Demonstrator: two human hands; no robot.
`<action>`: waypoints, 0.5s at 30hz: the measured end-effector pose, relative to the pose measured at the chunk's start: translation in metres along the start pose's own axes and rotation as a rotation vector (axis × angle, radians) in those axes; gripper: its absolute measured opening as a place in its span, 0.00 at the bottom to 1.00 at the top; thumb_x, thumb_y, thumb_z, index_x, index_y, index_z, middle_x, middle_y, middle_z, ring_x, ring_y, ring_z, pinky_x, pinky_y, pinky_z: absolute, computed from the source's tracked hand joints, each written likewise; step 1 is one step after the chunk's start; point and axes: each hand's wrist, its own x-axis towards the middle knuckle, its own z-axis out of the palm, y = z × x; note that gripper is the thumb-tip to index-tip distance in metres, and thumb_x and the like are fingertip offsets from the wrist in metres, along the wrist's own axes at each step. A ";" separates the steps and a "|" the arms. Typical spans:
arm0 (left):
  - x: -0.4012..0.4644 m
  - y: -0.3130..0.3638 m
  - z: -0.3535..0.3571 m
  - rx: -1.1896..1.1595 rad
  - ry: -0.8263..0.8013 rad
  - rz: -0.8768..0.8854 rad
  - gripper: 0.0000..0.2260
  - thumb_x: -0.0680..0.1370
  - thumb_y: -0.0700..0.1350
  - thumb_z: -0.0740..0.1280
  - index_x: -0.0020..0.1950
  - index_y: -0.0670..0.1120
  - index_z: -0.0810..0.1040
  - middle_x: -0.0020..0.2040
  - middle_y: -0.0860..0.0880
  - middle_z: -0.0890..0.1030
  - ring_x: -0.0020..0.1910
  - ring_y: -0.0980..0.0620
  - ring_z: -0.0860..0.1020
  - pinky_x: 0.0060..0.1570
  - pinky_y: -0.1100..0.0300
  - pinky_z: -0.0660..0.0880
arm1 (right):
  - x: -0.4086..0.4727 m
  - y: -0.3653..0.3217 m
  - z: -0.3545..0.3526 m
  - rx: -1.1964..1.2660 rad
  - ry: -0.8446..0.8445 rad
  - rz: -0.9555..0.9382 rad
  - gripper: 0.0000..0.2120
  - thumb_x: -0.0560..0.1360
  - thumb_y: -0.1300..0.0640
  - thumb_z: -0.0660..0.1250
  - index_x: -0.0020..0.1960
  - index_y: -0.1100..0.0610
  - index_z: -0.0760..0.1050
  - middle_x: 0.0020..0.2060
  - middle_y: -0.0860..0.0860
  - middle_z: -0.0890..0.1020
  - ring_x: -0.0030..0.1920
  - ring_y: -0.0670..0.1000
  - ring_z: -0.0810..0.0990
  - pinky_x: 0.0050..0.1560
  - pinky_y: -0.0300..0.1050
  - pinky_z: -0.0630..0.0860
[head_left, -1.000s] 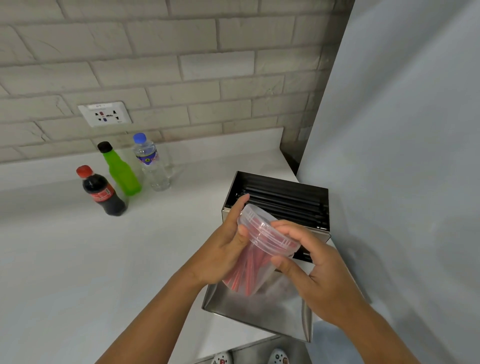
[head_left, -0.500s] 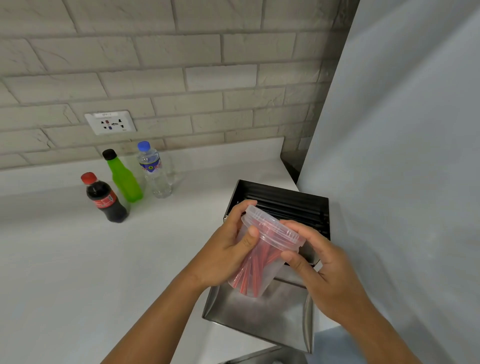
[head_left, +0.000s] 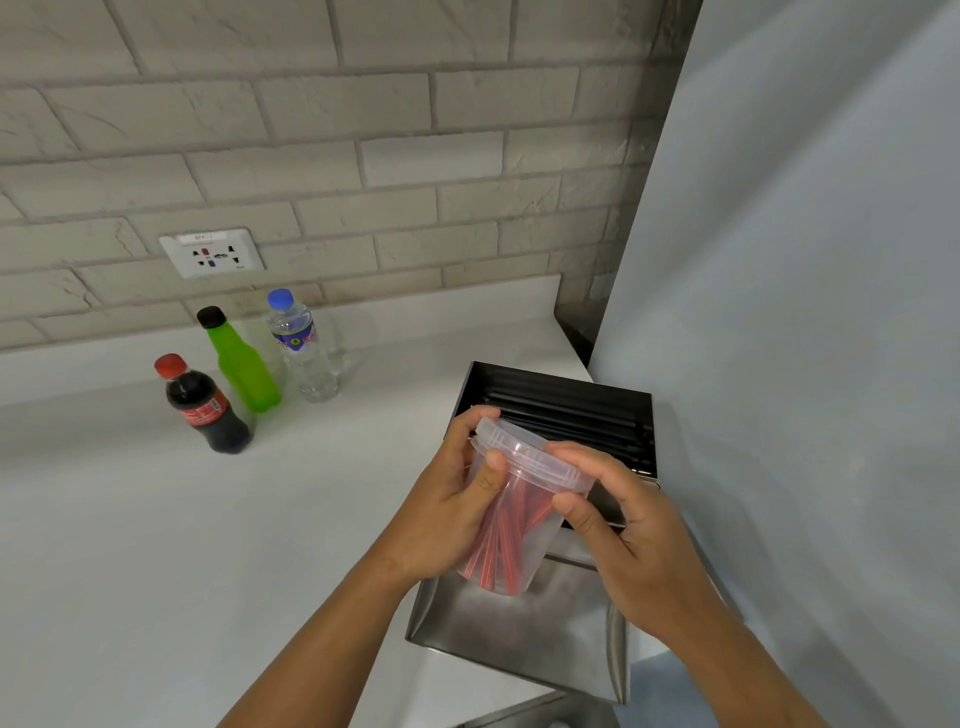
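Held above the steel tray (head_left: 519, 639) at the counter's (head_left: 156, 519) right, the tub (head_left: 511, 551) of red straws (head_left: 498, 540) had tipped more upright; left hand (head_left: 447, 514) gripped its wall, right hand (head_left: 628, 535) pinched the lid (head_left: 524, 449), seemingly starting to prise it off

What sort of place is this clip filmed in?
Likely a kitchen or drinks counter: a white counter against a brick-tiled wall with a socket, three drink bottles, and a steel box of black straws. The left hand and right hand hold a tub of red straws.
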 end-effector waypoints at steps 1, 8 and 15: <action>0.000 0.000 0.000 -0.010 0.000 -0.001 0.31 0.78 0.73 0.57 0.74 0.57 0.66 0.62 0.63 0.79 0.64 0.58 0.80 0.59 0.69 0.75 | 0.000 0.000 -0.002 0.000 -0.009 -0.006 0.22 0.81 0.43 0.65 0.73 0.46 0.74 0.66 0.41 0.81 0.68 0.48 0.80 0.64 0.49 0.81; -0.007 -0.001 -0.002 0.062 -0.050 -0.057 0.33 0.73 0.80 0.53 0.77 0.73 0.59 0.66 0.77 0.73 0.66 0.73 0.74 0.58 0.74 0.76 | -0.002 0.002 -0.009 -0.016 0.001 -0.042 0.17 0.82 0.45 0.65 0.68 0.48 0.78 0.62 0.43 0.83 0.65 0.48 0.82 0.60 0.41 0.80; -0.008 -0.001 -0.002 0.105 0.001 0.082 0.21 0.80 0.67 0.64 0.72 0.65 0.74 0.71 0.62 0.75 0.73 0.55 0.74 0.64 0.62 0.78 | -0.010 -0.005 -0.012 0.034 0.040 -0.010 0.15 0.81 0.36 0.63 0.66 0.35 0.77 0.58 0.40 0.85 0.59 0.45 0.84 0.56 0.33 0.79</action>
